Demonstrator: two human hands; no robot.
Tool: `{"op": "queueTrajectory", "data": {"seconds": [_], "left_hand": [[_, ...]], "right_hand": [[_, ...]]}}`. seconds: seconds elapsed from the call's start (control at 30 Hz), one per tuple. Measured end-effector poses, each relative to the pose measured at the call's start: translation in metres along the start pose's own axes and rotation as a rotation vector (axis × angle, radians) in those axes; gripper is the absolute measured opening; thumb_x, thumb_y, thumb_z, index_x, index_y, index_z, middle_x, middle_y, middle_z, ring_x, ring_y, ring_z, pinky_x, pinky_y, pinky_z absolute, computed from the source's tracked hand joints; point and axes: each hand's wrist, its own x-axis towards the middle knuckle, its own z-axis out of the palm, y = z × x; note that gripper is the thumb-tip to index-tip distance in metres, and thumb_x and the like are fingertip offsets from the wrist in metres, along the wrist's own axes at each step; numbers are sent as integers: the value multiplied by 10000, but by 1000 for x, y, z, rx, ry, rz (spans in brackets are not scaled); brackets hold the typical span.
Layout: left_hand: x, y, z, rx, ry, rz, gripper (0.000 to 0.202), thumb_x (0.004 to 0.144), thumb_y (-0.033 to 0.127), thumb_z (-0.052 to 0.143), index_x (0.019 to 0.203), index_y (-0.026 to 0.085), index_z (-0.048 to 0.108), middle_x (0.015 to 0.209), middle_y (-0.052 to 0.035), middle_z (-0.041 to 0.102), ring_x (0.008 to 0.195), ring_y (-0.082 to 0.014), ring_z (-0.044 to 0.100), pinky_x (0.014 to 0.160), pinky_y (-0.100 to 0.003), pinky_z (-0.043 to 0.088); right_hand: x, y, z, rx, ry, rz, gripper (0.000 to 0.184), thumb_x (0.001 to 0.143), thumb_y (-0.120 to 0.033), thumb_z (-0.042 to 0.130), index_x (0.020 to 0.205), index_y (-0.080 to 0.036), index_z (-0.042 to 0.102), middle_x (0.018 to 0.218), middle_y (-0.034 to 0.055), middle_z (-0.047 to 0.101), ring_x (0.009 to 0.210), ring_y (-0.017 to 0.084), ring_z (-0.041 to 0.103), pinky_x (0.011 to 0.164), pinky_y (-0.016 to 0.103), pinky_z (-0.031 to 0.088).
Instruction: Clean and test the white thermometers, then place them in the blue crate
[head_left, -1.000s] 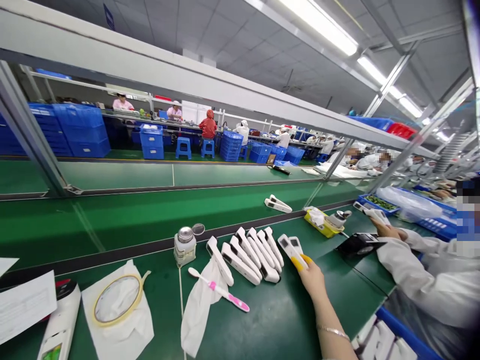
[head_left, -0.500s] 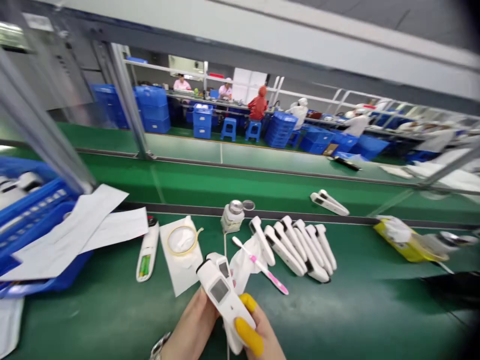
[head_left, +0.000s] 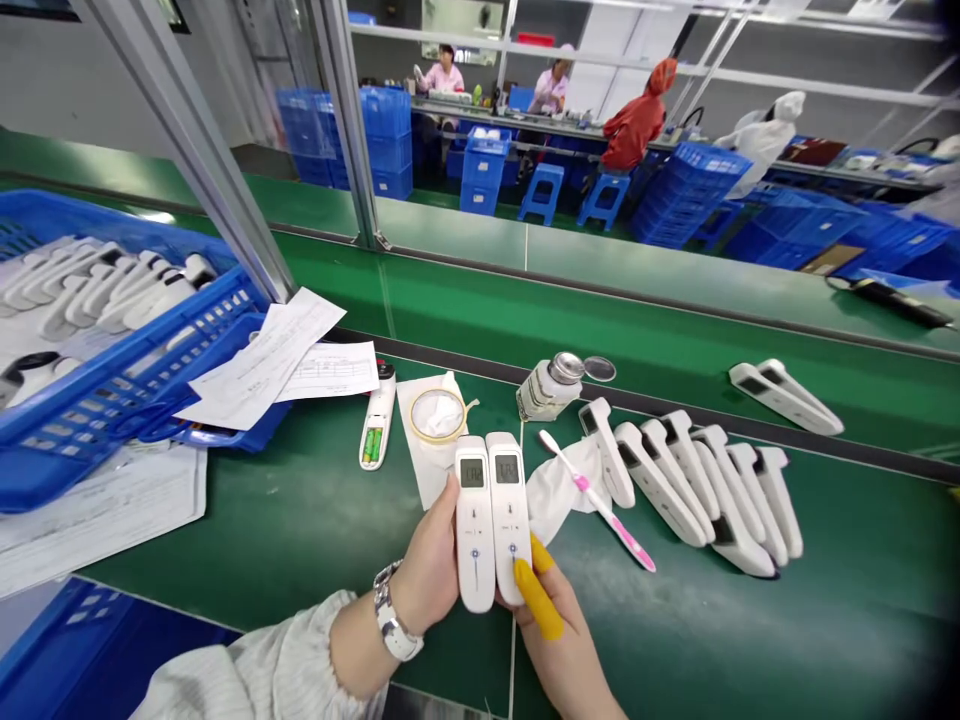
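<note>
Left grip clamped on the left edge of the left device, right grip, yellow-covered fingers, clamped on the near end of the right device. Both held side by side over the near middle of the surface, between the hands, long axes near to far, screens at far ends. Toothbrush and cloth lie just right, device row beyond, nearer the right hand.

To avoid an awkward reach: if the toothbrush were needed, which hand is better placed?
Probably the right hand: it is nearer the toothbrush, which lies right of the thermometers. The left hand is on their other side. Both hands hold the thermometers, so the right would need freeing first.
</note>
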Motion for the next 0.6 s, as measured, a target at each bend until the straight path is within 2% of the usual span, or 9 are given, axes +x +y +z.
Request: {"op": "queueTrajectory", "data": {"seconds": [0.07, 0.2, 0.47, 0.6], "left_hand": [[0, 1, 0, -8, 0, 26, 544, 864, 500, 417, 1260, 134, 482, 1024, -130, 679, 946, -287, 638, 910, -452, 442], [1, 3, 0, -10, -13, 79, 519, 870, 477, 424, 1285, 167, 464, 1061, -117, 669, 976, -279, 624, 908, -444, 445], [3, 0, -7, -7, -30, 69, 427, 880, 435, 426, 1147, 128, 558, 974, -106, 692, 907, -261, 642, 856, -415, 479], [5, 1, -5, -14, 2, 64, 392, 888, 417, 415, 1114, 136, 571, 981, -97, 691, 886, -247, 646, 825, -405, 497]], "right_hand": [[0, -6, 2, 2, -40, 3, 405, 758, -431, 652, 1133, -283, 619, 1181, 59, 634, 1068, 292, 574, 855, 419, 492], [-1, -19, 7, 24, -85, -3, 332, 783, -389, 640, 1100, -291, 641, 1168, 45, 641, 1089, 277, 563, 924, 427, 454], [-1, -28, 12, 7, -212, -24, 354, 844, -290, 584, 1196, -319, 573, 1230, 20, 606, 1180, 243, 506, 1054, 436, 328], [-1, -28, 12, -1, -219, -40, 376, 841, -273, 590, 1213, -314, 558, 1215, 25, 615, 1152, 243, 529, 1054, 437, 328]]}}
